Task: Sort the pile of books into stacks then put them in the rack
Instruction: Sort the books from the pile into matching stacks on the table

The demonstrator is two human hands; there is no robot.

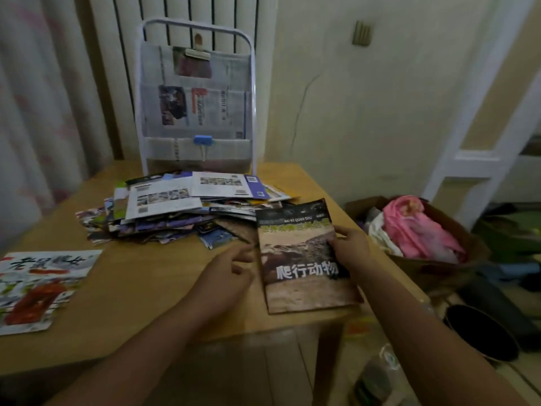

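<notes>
Desk (152, 288) with one loose pile (187, 206) of books, too many to count; one rack (196, 95) behind, three pockets; one brown book (304, 259) flat near right edge, right hand (351, 250) fingers gripping its side; left hand (225, 276) beside it, fingers loosely curled, holding nothing; one colourful book (38, 288) far left

A white metal-framed fabric rack (195, 95) stands top centre on the wooden table (140, 276); the loose pile of thin books (181, 206) lies before it, a brown reptile book (304, 259) lower right, a white picture book (38, 288) far left.
</notes>
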